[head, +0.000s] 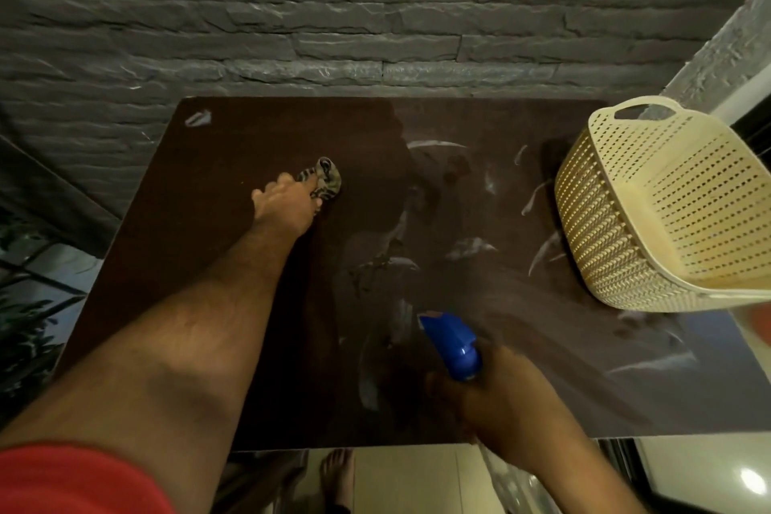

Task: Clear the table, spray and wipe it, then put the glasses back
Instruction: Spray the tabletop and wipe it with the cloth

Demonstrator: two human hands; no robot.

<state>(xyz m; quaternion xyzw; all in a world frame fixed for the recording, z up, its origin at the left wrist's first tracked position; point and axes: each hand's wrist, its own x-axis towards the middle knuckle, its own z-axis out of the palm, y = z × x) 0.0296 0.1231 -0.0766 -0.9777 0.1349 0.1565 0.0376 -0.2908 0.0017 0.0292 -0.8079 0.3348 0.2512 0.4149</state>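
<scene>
Glossy dark table [233, 271], crumpled cloth [327, 179], perforated cream basket [667, 213]

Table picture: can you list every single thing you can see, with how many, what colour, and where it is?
table: one, dark brown, in the middle, with wet streaks on its right half
cloth: one, striped dark and light, bunched on the table left of centre
spray bottle: one, blue top, above the table's near edge
basket: one, cream, holes in its sides, at the table's right edge, tipped
wall: one, grey stone, behind the table
floor: pale tiles, below the near edge
foot: one, bare, on the floor
sleeve: one, red, bottom left
hands: two; left hand grips the cloth, right hand holds the spray bottle
</scene>
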